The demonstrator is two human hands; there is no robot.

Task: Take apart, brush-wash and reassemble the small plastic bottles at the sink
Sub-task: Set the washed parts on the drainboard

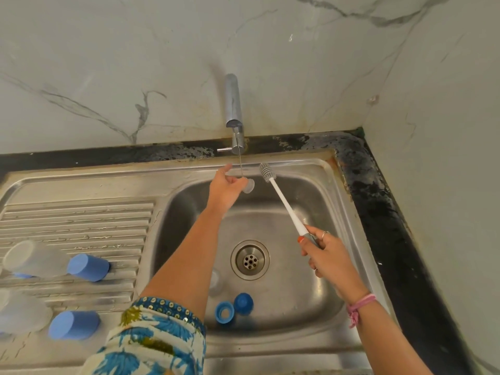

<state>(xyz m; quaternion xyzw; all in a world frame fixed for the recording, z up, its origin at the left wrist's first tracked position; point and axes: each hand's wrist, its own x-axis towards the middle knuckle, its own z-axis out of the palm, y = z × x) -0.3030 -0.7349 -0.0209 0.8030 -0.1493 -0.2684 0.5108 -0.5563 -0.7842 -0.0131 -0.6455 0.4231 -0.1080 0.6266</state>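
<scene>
My left hand [226, 185] pinches a small clear plastic part [249, 185] under the thin stream of water from the tap [234, 115]. My right hand [328, 255] grips the grey handle of a long white bottle brush [281, 197], its bristle head raised beside the stream, apart from the clear part. In the sink basin [311, 288] lie a blue ring collar [224, 312], a blue cap [244, 303] and a clear piece [215, 282], partly hidden by my left arm. On the drainboard [81, 223] lie two frosted bottles with blue caps [88, 267], [73, 324].
The drain [250, 259] sits in the middle of the basin. A dark, stained counter strip [384, 212] runs along the back and right of the sink, against marble-patterned walls. The tap lever [224, 149] points left.
</scene>
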